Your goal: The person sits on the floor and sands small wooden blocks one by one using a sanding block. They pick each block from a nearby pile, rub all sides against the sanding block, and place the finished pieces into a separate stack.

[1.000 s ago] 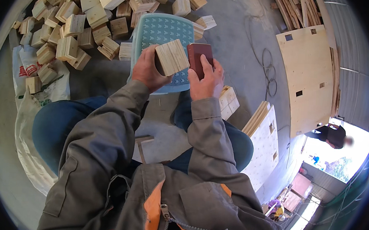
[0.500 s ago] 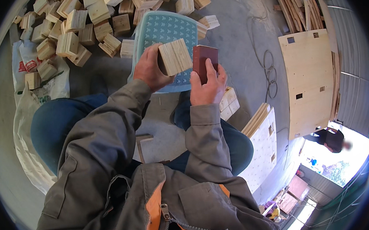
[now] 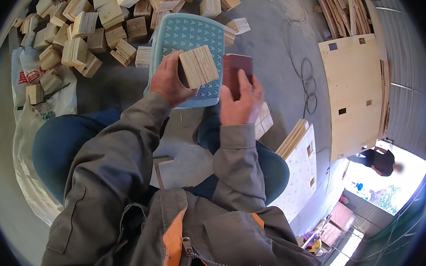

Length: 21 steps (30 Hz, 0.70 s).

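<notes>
My left hand [image 3: 169, 79] is closed around a plywood block [image 3: 198, 66], its layered edge turned up. The block is held over a light blue plastic stool [image 3: 175, 27] with a raised pattern on its top. In my right hand [image 3: 241, 100] is a reddish-brown rectangular block [image 3: 237, 64] that looks like a sanding block. My fingers lie across its face, slightly smeared by motion. It stands just right of the stool's edge, a small gap away from the plywood block.
A heap of plywood blocks [image 3: 85, 23] fills the far left, some lying on a white woven sack [image 3: 26, 78]. To the right are cut plywood sheets [image 3: 355, 88], a stacked board [image 3: 297, 166] and a cable [image 3: 307, 85] on the floor. A person [image 3: 382, 161] is at a bright doorway.
My right hand with the reddish-brown block has shifted slightly and tilted. The plywood block stays in my left hand, almost unmoved. The whole view has slid a little.
</notes>
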Each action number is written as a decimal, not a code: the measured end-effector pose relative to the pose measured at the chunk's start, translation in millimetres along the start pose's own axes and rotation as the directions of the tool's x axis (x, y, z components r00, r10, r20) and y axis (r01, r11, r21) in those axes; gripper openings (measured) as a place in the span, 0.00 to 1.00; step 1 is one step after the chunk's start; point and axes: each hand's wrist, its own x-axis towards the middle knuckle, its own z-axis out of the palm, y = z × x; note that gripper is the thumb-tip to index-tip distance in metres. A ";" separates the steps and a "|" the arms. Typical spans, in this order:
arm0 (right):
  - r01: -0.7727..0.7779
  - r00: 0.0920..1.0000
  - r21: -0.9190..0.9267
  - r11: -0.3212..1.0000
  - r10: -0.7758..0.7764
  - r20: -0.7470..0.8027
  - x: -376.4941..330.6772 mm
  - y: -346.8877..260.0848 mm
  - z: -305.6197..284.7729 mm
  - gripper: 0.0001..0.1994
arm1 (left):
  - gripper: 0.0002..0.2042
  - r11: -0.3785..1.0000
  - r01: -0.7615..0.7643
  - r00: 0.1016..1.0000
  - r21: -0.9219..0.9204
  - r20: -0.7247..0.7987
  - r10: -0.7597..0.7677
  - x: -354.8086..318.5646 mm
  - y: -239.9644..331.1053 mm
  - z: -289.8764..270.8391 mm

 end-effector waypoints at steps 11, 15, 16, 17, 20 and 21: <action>0.032 0.998 -0.113 0.993 -0.025 0.065 -13.7 -6.5 -0.8 0.33 | 0.46 1.000 0.016 1.000 -0.016 0.018 -0.016 0.3 -1.2 1.1; 0.003 0.998 -0.058 0.998 0.001 0.066 -12.6 0.6 3.0 0.34 | 0.46 1.000 0.007 1.000 -0.006 0.011 -0.007 2.9 -0.2 -1.3; -0.030 0.998 -0.010 0.999 0.031 0.055 -13.5 4.4 4.9 0.34 | 0.46 1.000 0.000 1.000 0.000 0.006 0.000 2.2 2.1 0.0; -0.063 0.997 0.038 0.997 0.061 0.045 -14.1 6.2 6.5 0.34 | 0.46 1.000 -0.006 1.000 0.006 0.001 0.006 1.4 3.2 0.8; -0.058 0.997 0.042 0.997 0.055 0.053 -16.4 4.7 4.8 0.34 | 0.45 1.000 -0.006 1.000 0.024 -0.010 0.007 1.9 0.2 0.4; -0.046 0.998 0.044 0.998 0.044 0.054 -17.3 4.4 4.2 0.34 | 0.45 1.000 -0.008 1.000 0.023 -0.007 0.008 2.2 -0.2 0.0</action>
